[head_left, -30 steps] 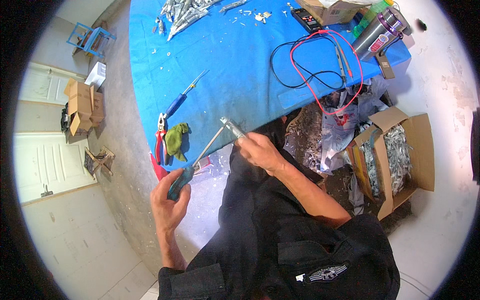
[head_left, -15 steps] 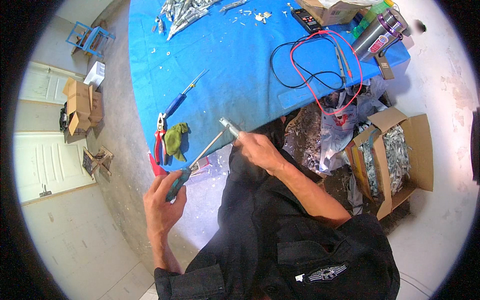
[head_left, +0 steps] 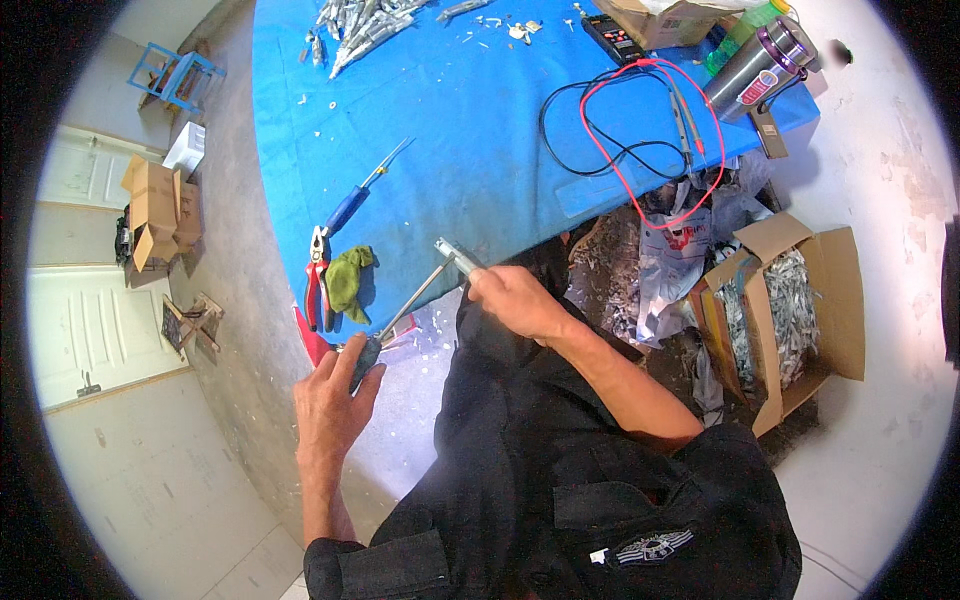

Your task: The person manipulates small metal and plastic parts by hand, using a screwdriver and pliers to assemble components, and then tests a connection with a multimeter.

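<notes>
Gripping a dark-handled screwdriver (head_left: pixel 385 335), the left hand (head_left: pixel 330 405) points its shaft up toward a small metal part (head_left: pixel 456 254) pinched in the closed right hand (head_left: pixel 515 300), both held just off the near edge of the blue worktop (head_left: pixel 480 130). Red pliers (head_left: pixel 317 280) and a green rag (head_left: pixel 349 280) lie beside them. Farther back, red and black leads (head_left: pixel 640 120) loop near a steel flask (head_left: pixel 755 65).

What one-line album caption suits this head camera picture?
Left hand grips a screwdriver against a small metal part in the right hand, beside a blue table.
</notes>
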`<action>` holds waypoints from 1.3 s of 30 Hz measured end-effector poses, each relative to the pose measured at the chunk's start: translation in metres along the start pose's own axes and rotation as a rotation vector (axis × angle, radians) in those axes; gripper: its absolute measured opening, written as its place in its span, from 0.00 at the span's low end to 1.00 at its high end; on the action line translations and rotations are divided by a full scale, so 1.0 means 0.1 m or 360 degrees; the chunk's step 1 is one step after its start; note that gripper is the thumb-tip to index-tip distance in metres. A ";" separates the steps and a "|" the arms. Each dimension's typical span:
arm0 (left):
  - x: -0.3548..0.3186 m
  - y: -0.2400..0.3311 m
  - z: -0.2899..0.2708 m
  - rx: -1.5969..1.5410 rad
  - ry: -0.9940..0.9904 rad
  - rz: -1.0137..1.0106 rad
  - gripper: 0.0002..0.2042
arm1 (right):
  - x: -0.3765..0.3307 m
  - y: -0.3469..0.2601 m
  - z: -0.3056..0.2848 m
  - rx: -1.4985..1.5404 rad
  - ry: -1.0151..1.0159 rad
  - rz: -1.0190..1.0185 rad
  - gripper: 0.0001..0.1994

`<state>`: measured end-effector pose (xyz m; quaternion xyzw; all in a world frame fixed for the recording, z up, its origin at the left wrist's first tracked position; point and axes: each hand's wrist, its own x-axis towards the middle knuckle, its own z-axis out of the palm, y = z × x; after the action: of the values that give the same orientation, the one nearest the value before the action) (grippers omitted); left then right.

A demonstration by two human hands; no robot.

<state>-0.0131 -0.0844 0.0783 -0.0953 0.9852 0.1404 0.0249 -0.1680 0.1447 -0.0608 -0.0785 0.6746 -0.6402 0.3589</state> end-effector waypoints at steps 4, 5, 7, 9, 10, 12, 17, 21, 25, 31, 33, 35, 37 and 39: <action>0.01 -0.01 -0.03 0.0014 0.0004 0.0025 0.19 | 0.02 0.01 0.02 -0.0298 0.0076 -0.0074 0.25; 0.03 0.00 -0.08 0.0050 -0.0009 0.0035 0.19 | 0.03 0.02 0.02 -0.0373 0.0093 -0.0090 0.25; 0.07 0.01 -0.14 0.0097 0.0024 0.0125 0.18 | 0.05 0.04 0.02 -0.0524 0.0125 -0.0125 0.25; 0.10 -0.01 -0.19 0.0117 0.0115 0.0284 0.19 | 0.05 0.04 0.04 -0.0602 0.0172 -0.0171 0.25; 0.12 0.01 -0.23 0.0174 0.0114 0.0320 0.19 | 0.04 0.03 0.05 -0.0641 0.0194 -0.0194 0.25; 0.17 0.07 -0.35 0.0286 0.0113 0.0397 0.18 | 0.03 0.00 0.06 -0.0770 0.0220 -0.0194 0.25; 0.29 0.32 -0.45 0.0817 0.0101 0.0668 0.18 | -0.02 -0.18 0.05 -0.1031 0.0170 -0.0051 0.25; 0.36 0.38 -0.53 0.0891 -0.0017 0.0614 0.19 | 0.02 -0.08 0.10 -0.0955 0.0208 -0.0136 0.25; 0.28 0.28 -0.57 0.0512 0.0042 0.0411 0.19 | 0.05 0.02 0.11 -0.0580 0.0154 -0.0139 0.26; 0.10 0.16 -0.32 0.0156 0.0077 0.0174 0.17 | 0.03 0.01 0.09 -0.0312 0.0038 -0.0075 0.27; 0.10 0.14 -0.28 0.0078 0.0007 0.0117 0.17 | 0.01 -0.01 0.06 -0.0286 0.0017 -0.0046 0.27; 0.10 0.09 -0.23 -0.0032 -0.0038 0.0074 0.17 | 0.01 -0.03 0.06 -0.0280 0.0016 -0.0058 0.27; 0.12 0.01 -0.16 -0.0178 -0.0059 0.0052 0.17 | 0.00 -0.03 0.07 -0.0295 0.0043 -0.0109 0.28; 0.12 0.03 -0.13 -0.0206 -0.0139 -0.0020 0.17 | 0.02 0.01 0.10 -0.0249 0.0053 -0.0123 0.29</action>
<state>-0.0261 -0.0879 0.0909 -0.0967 0.9714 0.2076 0.0624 -0.1633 0.1359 -0.0615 -0.1216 0.7250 -0.6001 0.3153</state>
